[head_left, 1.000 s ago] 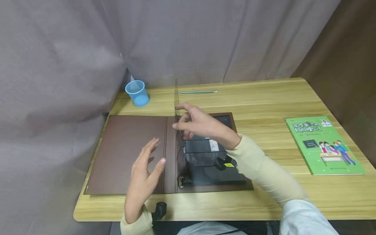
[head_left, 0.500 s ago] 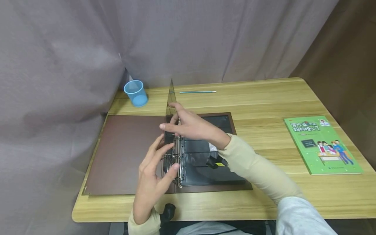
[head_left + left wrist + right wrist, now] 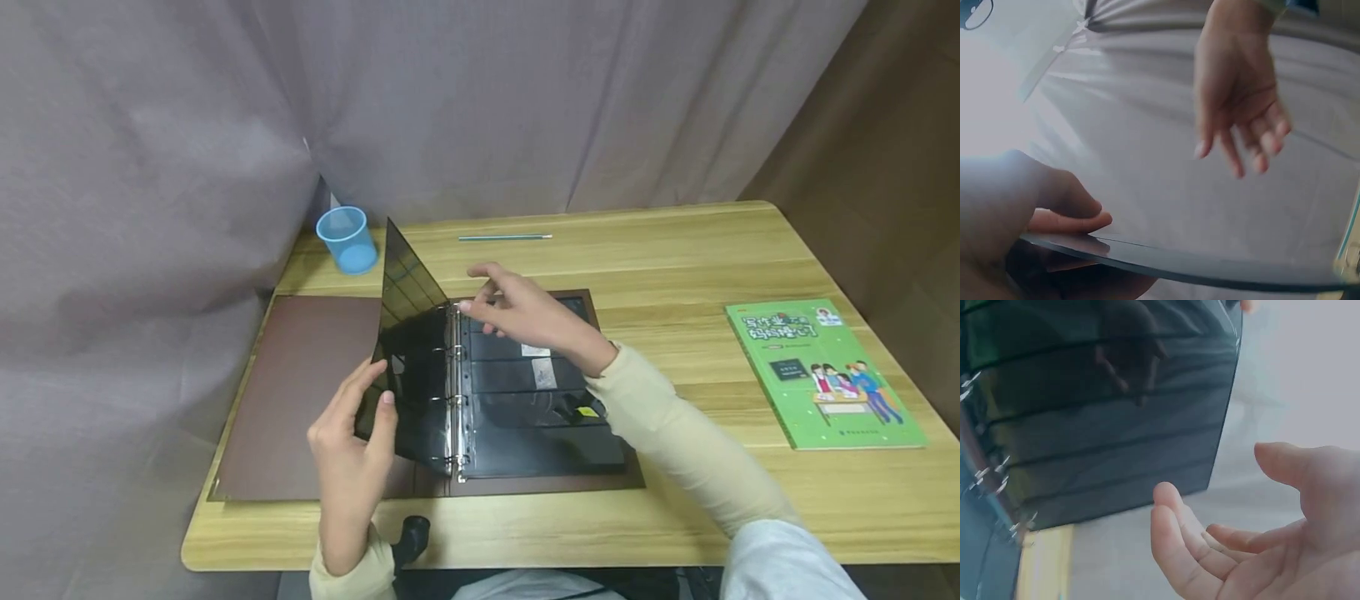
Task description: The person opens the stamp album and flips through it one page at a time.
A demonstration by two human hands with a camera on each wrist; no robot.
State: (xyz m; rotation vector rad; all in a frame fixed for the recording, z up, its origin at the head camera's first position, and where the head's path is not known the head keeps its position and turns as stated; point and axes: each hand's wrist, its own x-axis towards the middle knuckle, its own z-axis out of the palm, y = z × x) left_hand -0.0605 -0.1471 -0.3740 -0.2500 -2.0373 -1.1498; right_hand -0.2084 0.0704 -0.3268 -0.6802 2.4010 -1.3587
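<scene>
A brown ring binder point(image 3: 300, 392) lies open on the wooden table point(image 3: 675, 250). One dark plastic pocket page point(image 3: 408, 358) stands tilted leftward above the metal rings point(image 3: 453, 392). My left hand point(image 3: 375, 387) pinches that page's outer edge, thumb on the near face and fingers behind; in the left wrist view the page edge point(image 3: 1210, 265) runs under the fingers point(image 3: 1066, 219). My right hand point(image 3: 483, 296) hovers over the top of the right-hand pages with loose fingers and holds nothing. The right wrist view shows the dark page point(image 3: 1104, 406) beyond that hand point(image 3: 1260, 537).
A blue mesh cup point(image 3: 347, 239) stands at the back left. A thin green pencil point(image 3: 505, 237) lies along the back edge. A green book point(image 3: 825, 371) lies at the right. Grey curtains hang behind and to the left.
The page has swung from upright over to the left. My left hand has taken its edge. My right hand has let the page go and stays over the rings.
</scene>
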